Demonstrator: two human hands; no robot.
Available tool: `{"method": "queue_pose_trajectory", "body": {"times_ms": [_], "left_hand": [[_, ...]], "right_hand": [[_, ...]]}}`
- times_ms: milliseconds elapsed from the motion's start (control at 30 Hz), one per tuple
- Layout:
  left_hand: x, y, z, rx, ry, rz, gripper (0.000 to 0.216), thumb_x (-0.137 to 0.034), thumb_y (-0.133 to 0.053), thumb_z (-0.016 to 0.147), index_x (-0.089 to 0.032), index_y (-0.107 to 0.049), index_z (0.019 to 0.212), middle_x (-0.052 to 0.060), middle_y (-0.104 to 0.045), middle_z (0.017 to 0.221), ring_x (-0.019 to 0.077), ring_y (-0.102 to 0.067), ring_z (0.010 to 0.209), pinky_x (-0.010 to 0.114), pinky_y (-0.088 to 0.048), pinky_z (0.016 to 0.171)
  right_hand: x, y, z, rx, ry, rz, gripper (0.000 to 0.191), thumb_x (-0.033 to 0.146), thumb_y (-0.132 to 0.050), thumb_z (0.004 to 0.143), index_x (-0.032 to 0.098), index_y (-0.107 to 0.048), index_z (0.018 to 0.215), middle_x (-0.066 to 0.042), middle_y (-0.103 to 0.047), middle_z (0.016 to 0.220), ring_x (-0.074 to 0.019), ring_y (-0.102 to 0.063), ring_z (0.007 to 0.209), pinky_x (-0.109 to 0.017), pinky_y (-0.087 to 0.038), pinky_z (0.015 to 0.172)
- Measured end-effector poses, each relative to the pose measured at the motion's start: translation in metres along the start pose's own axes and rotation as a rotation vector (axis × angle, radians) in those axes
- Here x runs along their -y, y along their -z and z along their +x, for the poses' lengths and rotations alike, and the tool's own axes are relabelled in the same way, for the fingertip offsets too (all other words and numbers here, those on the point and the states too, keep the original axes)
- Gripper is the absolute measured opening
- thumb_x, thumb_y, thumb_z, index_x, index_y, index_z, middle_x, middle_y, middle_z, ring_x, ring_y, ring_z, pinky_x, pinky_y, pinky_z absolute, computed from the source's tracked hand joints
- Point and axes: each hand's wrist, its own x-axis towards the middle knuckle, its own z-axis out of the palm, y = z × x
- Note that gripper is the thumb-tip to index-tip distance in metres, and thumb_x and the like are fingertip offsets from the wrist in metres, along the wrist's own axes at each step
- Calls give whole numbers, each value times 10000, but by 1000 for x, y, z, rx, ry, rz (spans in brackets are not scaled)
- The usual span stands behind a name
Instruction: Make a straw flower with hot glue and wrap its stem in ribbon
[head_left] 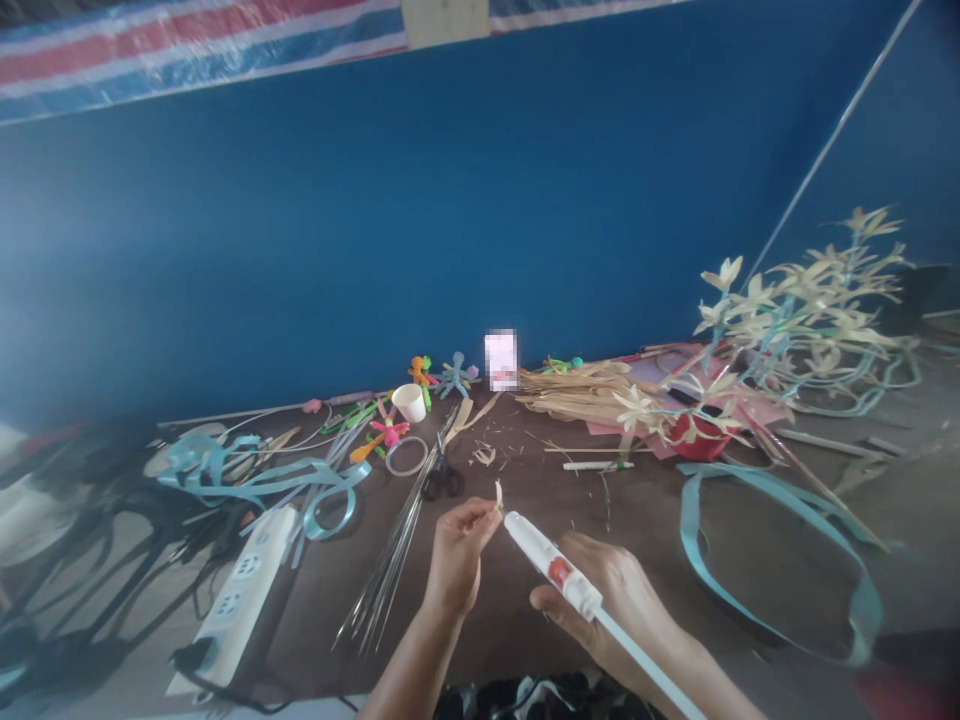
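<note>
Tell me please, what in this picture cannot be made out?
All in the head view:
Right hand: some fingers hidden by the glue gun.
Pale strip: lower end covered by the left hand.
Glue stick: rear end cut off by the bottom edge.
White rectangle: details lost in pixelation.

1. Many things are carried by a dark brown worktop; its left part is taken up by a white power strip and tangled light-blue ribbon;
2. Thin metal wires are laid slantwise; dark-handled scissors are set just beside them, on the right;
3. Farther back, a white cup is placed near a pink figure;
4. Dried husk strips are heaped right of centre; a white pen is laid in front;
5. At the right, a ribbon loop is spread.
</note>
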Motion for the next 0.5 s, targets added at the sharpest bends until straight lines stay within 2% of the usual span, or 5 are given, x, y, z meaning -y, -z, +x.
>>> {"method": "queue_pose_trajectory", "body": {"times_ms": [333,500], "left_hand": [[3,-1,-1,-8,-6,-2,80,-206,-656,627,-128,-655,642,21,-578,669,123,-497,673,246,-377,682],[3,-2,0,-38,82,-132,95,-205,-670,611,-134,-656,672,30,-614,679,127,-528,685,275,-380,735]], "right_hand": [[0,4,1,-8,-21,24,360,502,-425,798,185,-410,628,14,-458,597,-104,-442,482,-222,-267,466],[-2,5,0,-53,-6,60,368,495,-402,811,187,-390,610,13,-441,592,-100,-425,479,-219,-266,462]]}}
